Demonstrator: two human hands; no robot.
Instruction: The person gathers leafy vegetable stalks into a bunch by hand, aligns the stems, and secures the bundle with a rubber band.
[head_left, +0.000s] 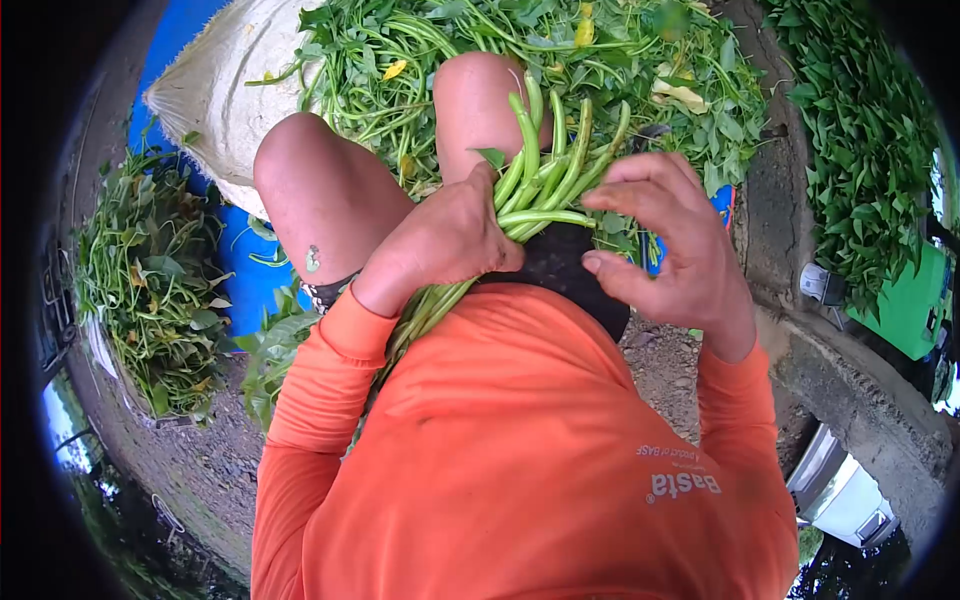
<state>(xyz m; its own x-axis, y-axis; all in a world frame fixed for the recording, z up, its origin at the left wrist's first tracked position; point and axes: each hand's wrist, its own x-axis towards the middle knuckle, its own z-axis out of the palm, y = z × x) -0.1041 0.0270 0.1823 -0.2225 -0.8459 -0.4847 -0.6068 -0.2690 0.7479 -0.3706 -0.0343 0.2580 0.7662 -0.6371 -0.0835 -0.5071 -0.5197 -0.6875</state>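
A bundle of long green leafy-vegetable stems lies across my lap, with my left hand wrapped around its middle. The stem ends fan out beyond my fist toward the upper right, and the leafy end trails under my left forearm. Just right of those ends, my right hand is raised with thumb and fingers apart and nothing between them. In front of my knees spreads a large heap of loose leafy stems, some leaves yellowed.
A whitish woven sack lies on a blue sheet at the left. Beside it stands a pile of leafy bunches. On the right, more green leaves lie past a concrete ledge, near a green surface and a white vehicle.
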